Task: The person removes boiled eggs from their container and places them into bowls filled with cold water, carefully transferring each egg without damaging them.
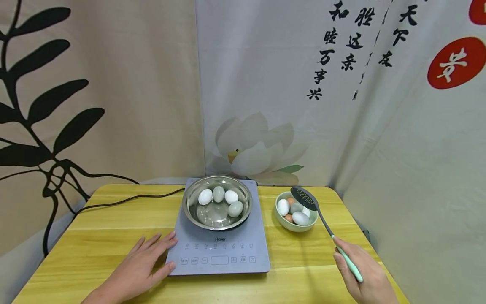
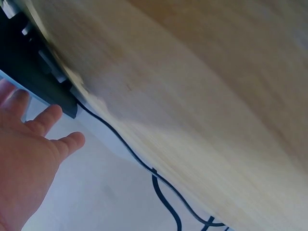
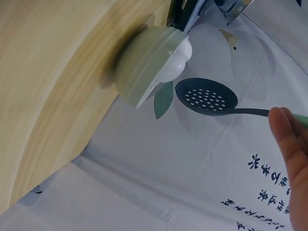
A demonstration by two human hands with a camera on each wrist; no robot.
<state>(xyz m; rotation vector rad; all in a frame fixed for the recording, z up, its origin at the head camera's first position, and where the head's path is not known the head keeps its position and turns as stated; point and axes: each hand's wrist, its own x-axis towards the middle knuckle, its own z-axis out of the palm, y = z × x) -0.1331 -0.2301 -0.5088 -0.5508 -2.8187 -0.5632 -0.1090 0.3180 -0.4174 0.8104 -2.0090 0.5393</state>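
My right hand (image 1: pixel 366 272) grips the mint-green handle of a dark slotted spoon (image 1: pixel 303 199). Its perforated head hovers at the upper right of a pale green bowl (image 1: pixel 290 226) and bears nothing. White, greyish and brown eggs (image 1: pixel 301 218) fill that bowl. In the right wrist view the slotted spoon (image 3: pixel 207 97) is apart from the bowl (image 3: pixel 139 62). My left hand (image 1: pixel 140 266), fingers spread, touches the left edge of a Haier induction cooktop (image 1: pixel 220 253). On the cooktop sits a steel basin (image 1: pixel 208 217) holding several white and greyish eggs (image 1: pixel 218 194).
A wooden table (image 1: pixel 114 228) carries everything. A black cord (image 1: pixel 133 197) runs from the cooktop's back left across the table's left side. Behind hangs a printed cloth (image 1: pixel 262 63) with a lotus, leaves and writing.
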